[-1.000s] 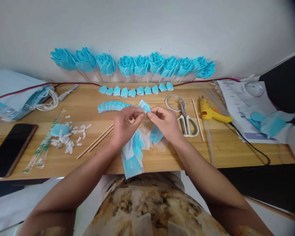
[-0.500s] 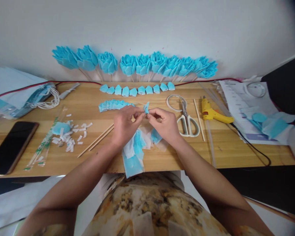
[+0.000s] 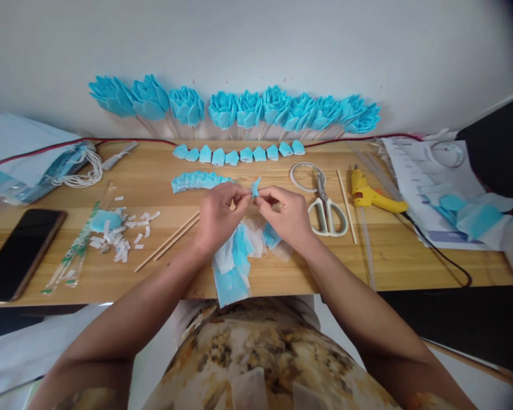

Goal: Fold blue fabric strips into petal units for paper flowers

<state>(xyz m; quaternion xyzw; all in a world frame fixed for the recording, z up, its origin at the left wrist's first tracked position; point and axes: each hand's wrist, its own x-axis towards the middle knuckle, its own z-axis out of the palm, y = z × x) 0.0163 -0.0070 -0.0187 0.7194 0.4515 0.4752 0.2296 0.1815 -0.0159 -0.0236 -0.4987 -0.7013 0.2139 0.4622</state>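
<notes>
- You hold a small blue paper piece (image 3: pixel 255 187) above the middle of the wooden table (image 3: pixel 282 267), its folded tip pointing up towards 1 o'clock. It is light blue and creased to a narrow point.
- Your left hand (image 3: pixel 217 219) pinches it from 9 o'clock with thumb and forefinger pressed together. The other fingers are curled in.
- Your right hand (image 3: pixel 286 216) pinches it from 3 o'clock in the same way, so the fingertips of both hands nearly meet.
- Beneath your wrists, at 6 o'clock, a loose pile of blue and white sheets (image 3: pixel 235 265) hangs over the table's near edge.
- At 10 o'clock lies a fanned row of folded petals (image 3: pixel 196 181). Beyond it, at 12 o'clock, is a spaced row of petals (image 3: pixel 239 155), with finished blue paper flowers (image 3: pixel 239 109) against the wall.
- At 3 o'clock you have a tape ring (image 3: pixel 302 172), scissors (image 3: pixel 327 215) and a yellow glue gun (image 3: pixel 367 197).
- At 8 o'clock lie two wooden skewers (image 3: pixel 171 242) and white scraps (image 3: pixel 126 234).
- As for containers, the clear plastic bag (image 3: pixel 34 176) at far 9 o'clock holds blue pieces, with white loops spilling from its mouth. The long clear sleeve (image 3: pixel 79 245) at 8 o'clock lies flat, and I cannot tell what is in it.
- A dark phone (image 3: pixel 19 255) lies at the left edge.
</notes>
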